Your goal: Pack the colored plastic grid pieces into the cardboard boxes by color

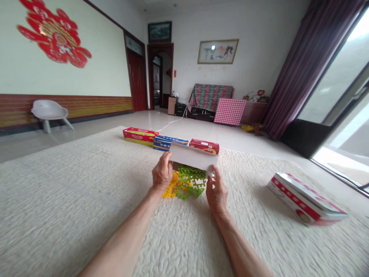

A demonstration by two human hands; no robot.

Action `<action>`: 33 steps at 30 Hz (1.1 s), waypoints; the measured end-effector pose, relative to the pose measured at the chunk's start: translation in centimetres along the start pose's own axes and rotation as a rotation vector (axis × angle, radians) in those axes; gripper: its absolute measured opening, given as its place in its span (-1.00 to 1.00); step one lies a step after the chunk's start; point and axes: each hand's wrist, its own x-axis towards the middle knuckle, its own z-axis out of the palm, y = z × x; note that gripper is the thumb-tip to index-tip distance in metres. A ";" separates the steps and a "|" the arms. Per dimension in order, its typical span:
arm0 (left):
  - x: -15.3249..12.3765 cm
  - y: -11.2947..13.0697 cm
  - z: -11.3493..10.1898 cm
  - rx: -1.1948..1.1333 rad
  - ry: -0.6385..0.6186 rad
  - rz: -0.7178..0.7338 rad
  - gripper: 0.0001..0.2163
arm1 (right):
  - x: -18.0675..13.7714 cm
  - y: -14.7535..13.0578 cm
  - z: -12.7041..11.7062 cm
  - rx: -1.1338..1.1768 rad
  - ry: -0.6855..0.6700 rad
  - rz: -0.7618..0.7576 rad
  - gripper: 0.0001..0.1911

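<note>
Both hands hold a small cardboard box (192, 155) with a pale lid flap facing me. My left hand (162, 171) grips its left end, fingers bent over the edge. At the right end, my right hand (217, 191) pinches the corner between thumb and fingers. Green interlocking plastic pieces (190, 172) show under the flap and below it. Yellow plastic pieces (172, 186) lie beside them, close to my left hand. Which pieces are inside the box and which lie on the mat is hard to tell.
Beyond my hands stand a red and yellow-green box (140, 136), a blue box (170, 142) and a dark red box (204, 145) in a row. A white and red box (307, 200) lies to the right on the cream mat (86, 192). A white chair (49, 110) stands far left.
</note>
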 end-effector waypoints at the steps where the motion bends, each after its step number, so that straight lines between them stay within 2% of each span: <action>1: 0.0 -0.1 -0.1 -0.001 0.009 -0.015 -0.61 | -0.1 -0.1 0.1 0.001 0.008 -0.021 -0.53; 9: -0.2 -0.2 0.0 -0.016 -0.007 -0.008 -0.63 | 0.0 0.0 0.3 -0.009 -0.009 -0.009 -0.52; 15: -0.1 -0.3 -0.1 0.003 0.038 -0.044 -0.63 | -0.2 -0.3 0.1 -0.014 -0.008 -0.046 -0.52; 25: 0.4 0.1 0.1 0.016 0.026 -0.013 -0.65 | 0.1 0.1 0.5 0.011 -0.010 0.024 -0.51; 29: 1.2 1.0 -0.5 0.037 -0.024 -0.030 -0.62 | 0.8 -0.5 -0.2 0.004 -0.004 0.065 -0.50; 33: 2.3 3.0 -1.7 0.048 -0.155 -0.090 -0.57 | 1.6 -1.0 -2.1 -0.017 -0.049 0.159 -0.48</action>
